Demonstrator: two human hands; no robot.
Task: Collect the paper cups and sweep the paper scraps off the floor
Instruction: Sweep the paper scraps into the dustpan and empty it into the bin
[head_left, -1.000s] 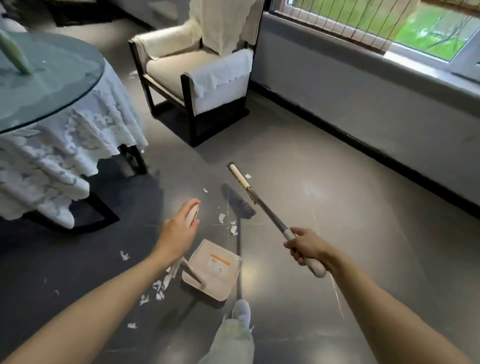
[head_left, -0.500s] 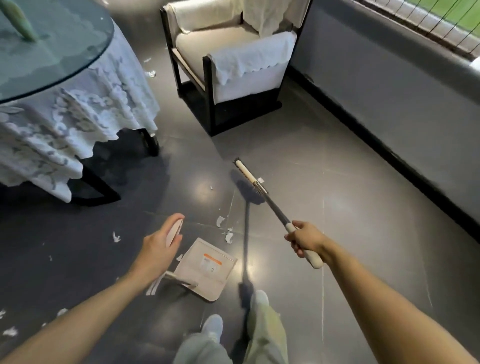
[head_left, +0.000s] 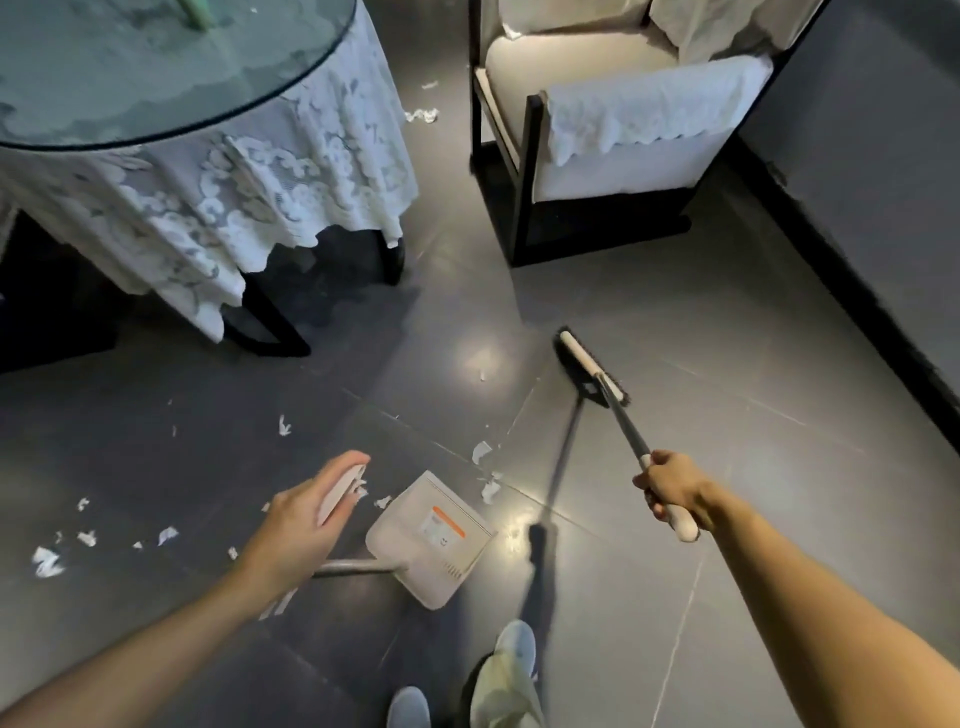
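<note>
My right hand (head_left: 672, 488) grips the white end of a broom handle; the broom head (head_left: 589, 368) rests on the dark floor ahead and to the right. My left hand (head_left: 301, 519) holds the white grip of the dustpan handle. The white dustpan (head_left: 431, 540) lies on the floor between my hands, an orange label on it. White paper scraps lie in front of the pan (head_left: 482, 452), beside it (head_left: 489, 491) and scattered to the left (head_left: 47, 561). More scraps (head_left: 422, 114) lie between table and chair. No paper cup shows.
A round glass table with a lace cloth (head_left: 208, 171) stands at the upper left, its dark legs on the floor. A white cushioned armchair (head_left: 613, 135) stands at the top right, next to a grey wall with a black baseboard (head_left: 857, 291). My feet (head_left: 511, 644) are at the bottom.
The view has tilted down and shifted left. The broom head moved right, away from the scraps, and the dustpan stayed on the floor with both hands keeping their holds.
</note>
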